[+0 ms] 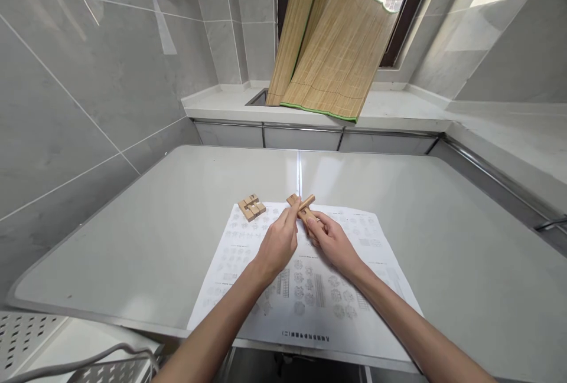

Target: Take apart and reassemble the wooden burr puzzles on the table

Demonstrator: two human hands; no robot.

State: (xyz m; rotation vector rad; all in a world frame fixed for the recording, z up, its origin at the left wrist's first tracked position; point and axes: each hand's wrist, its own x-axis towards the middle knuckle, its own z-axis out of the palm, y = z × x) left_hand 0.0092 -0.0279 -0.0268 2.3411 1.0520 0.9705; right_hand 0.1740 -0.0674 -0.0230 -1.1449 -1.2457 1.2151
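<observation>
Both hands meet over the printed sheet (310, 324), around wooden puzzle pieces. My left hand (280, 240) is closed, its fingers pressed on a wooden puzzle piece (307, 201) that lies crosswise on another. My right hand (330, 238) grips the lower wooden puzzle piece (305, 214), a notched bar slanting toward me, between thumb and fingers. Parts of both pieces are hidden by the fingers. Left of my hands, a flat group of notched wooden pieces (251, 208) rests at the sheet's far left corner. Small diagrams and text cover the paper.
The sheet lies on a pale table (155, 241) with a seam down its middle. A bamboo mat (336, 52) leans by the window on the white ledge (407, 105) behind. At lower left are a white perforated basket (31, 336) and a grey cable (88, 356).
</observation>
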